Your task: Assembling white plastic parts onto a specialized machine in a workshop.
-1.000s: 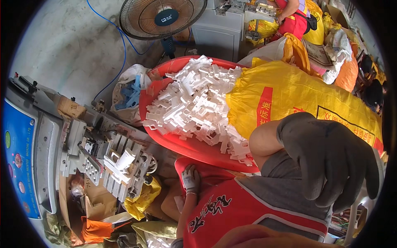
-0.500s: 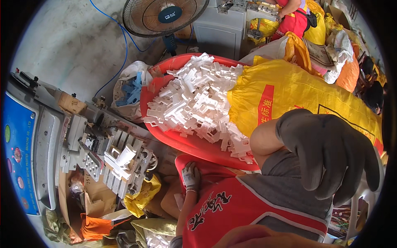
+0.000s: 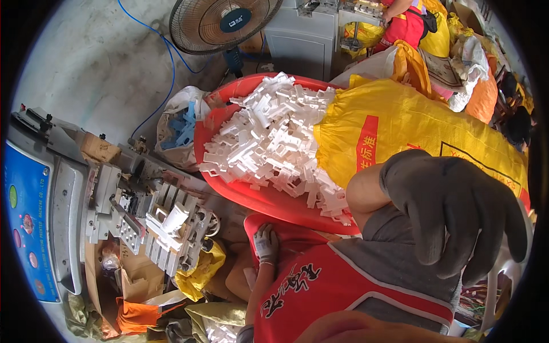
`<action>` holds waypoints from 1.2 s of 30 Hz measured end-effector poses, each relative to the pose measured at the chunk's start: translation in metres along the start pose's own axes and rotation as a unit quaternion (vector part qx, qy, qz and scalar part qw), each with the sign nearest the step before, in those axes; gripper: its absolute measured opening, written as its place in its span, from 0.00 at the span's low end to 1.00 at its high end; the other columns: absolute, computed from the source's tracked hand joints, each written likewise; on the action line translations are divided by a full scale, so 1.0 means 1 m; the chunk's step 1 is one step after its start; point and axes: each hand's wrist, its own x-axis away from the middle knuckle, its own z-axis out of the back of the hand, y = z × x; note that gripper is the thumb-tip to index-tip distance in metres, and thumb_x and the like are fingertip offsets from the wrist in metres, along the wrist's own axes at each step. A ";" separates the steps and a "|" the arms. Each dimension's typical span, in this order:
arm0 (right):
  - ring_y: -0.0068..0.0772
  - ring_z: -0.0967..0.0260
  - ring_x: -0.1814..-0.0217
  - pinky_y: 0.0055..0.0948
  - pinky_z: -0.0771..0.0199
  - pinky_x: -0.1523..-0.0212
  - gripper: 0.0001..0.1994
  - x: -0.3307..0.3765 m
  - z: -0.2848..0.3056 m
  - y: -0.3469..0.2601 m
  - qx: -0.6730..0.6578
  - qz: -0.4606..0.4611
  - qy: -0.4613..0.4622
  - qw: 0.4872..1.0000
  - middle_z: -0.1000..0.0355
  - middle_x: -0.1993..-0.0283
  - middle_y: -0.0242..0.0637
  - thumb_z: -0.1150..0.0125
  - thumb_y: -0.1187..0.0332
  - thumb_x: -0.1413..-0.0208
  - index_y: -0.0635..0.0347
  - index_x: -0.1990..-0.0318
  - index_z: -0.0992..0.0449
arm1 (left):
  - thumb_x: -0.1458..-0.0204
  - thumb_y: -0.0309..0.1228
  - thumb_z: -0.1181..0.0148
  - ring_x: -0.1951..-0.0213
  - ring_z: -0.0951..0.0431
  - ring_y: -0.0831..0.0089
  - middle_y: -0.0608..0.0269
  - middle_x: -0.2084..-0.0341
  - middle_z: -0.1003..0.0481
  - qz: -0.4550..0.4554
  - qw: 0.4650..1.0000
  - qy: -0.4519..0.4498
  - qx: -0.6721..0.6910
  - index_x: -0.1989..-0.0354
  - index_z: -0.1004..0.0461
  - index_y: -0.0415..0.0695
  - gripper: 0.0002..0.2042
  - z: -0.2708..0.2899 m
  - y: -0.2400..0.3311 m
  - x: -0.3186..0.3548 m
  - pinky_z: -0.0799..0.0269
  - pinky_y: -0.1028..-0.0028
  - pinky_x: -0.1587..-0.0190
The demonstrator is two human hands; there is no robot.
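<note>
**Shiny plastic, dull cloth**

Toward 12 o'clock, white plastic pieces (image 3: 269, 140) look smooth, and their red tub (image 3: 251, 200) is shiny plastic. The yellow sack (image 3: 400, 114) at 2 is crinkly, shiny plastic. At 8 sit smooth metal bars (image 3: 161, 254). Between 3 and 4, the dark glove (image 3: 452, 206) is dull cloth.

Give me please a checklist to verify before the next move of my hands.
1. Left hand off the machine: ok, rests on the apron.
2. Right hand off the machine: ok, raised, fingers loosely bent.
3. White part on the jig: ok.
4. That part firmly seated: cannot tell.
5. White pieces in the tub: ok, large heap.
6. Fan running: cannot tell.
</note>
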 end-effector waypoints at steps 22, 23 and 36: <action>0.31 0.29 0.71 0.29 0.27 0.74 0.13 0.000 -0.012 -0.009 0.060 0.001 0.010 0.998 0.27 0.64 0.39 0.48 0.62 0.40 0.59 0.52 0.30 | 0.48 0.31 0.49 0.51 0.30 0.53 0.49 0.54 0.27 -0.002 1.000 -0.005 0.009 0.56 0.27 0.41 0.13 -0.012 -0.013 0.006 0.38 0.58 0.47; 0.31 0.29 0.70 0.28 0.27 0.74 0.13 0.000 -0.012 -0.009 0.063 -0.001 0.012 0.998 0.27 0.64 0.39 0.48 0.62 0.40 0.59 0.53 0.30 | 0.48 0.31 0.49 0.51 0.30 0.53 0.49 0.53 0.28 -0.005 1.000 -0.004 0.011 0.56 0.27 0.41 0.13 -0.011 -0.011 0.006 0.38 0.58 0.47; 0.29 0.31 0.70 0.27 0.27 0.74 0.13 -0.003 -0.021 -0.010 0.090 -0.006 0.008 0.996 0.28 0.65 0.35 0.49 0.59 0.39 0.57 0.55 0.29 | 0.49 0.29 0.48 0.52 0.30 0.53 0.50 0.53 0.27 -0.006 1.000 0.001 0.003 0.56 0.26 0.41 0.13 -0.011 -0.015 0.009 0.38 0.59 0.47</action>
